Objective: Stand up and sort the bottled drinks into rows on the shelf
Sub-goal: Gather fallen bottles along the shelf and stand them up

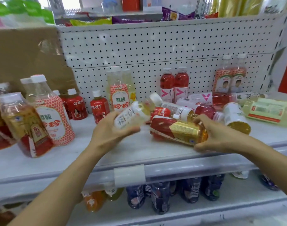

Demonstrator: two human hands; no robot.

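Fingers of the left hand (110,132) wrap a white-labelled bottle (131,115), held tilted above the shelf (133,149). Right hand (213,136) fingers clasp the base of a red-and-gold bottle (177,130) lying on its side (cap pointing left). Behind it lies a jumble of toppled bottles (203,108); two red bottles (174,84) stand upright against the pegboard (155,46).

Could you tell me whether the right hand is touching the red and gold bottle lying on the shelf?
Touching: the head view shows the right hand wrapped around the base of the red and gold bottle.
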